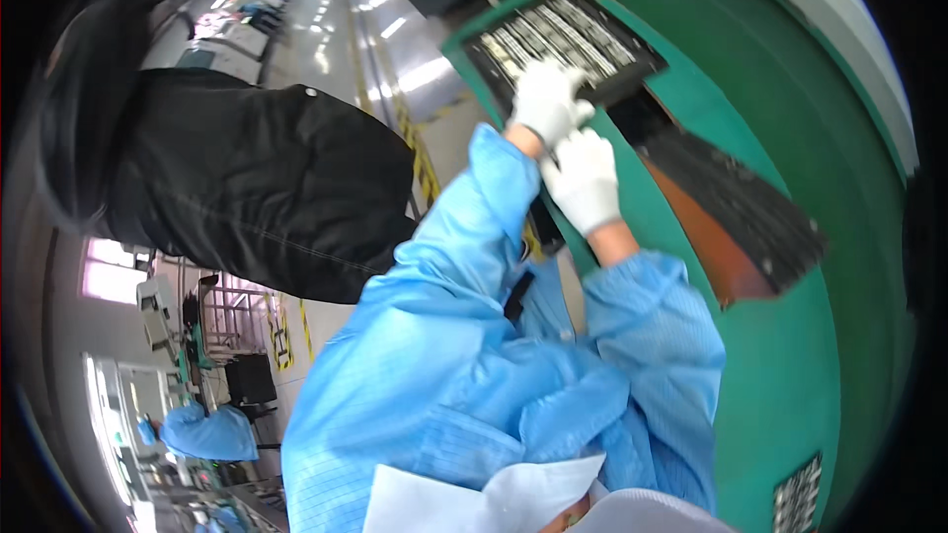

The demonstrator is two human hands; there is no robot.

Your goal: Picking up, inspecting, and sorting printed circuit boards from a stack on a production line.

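Observation:
Both my hands wear white gloves. My left hand reaches over the near edge of a black tray that holds rows of small light-coloured parts. Its fingertips are blurred, so whether it has hold of a part cannot be made out. Just below it and to the right, my right hand is close to the left one, above the green bench top. The right thumb stands apart from the fingers, and no object shows in that hand.
A black and brown slab-like piece lies on the green bench to the right. Another patterned part tray is at the lower right. A person in black clothing stands close on my left. Farther off, a person in blue works.

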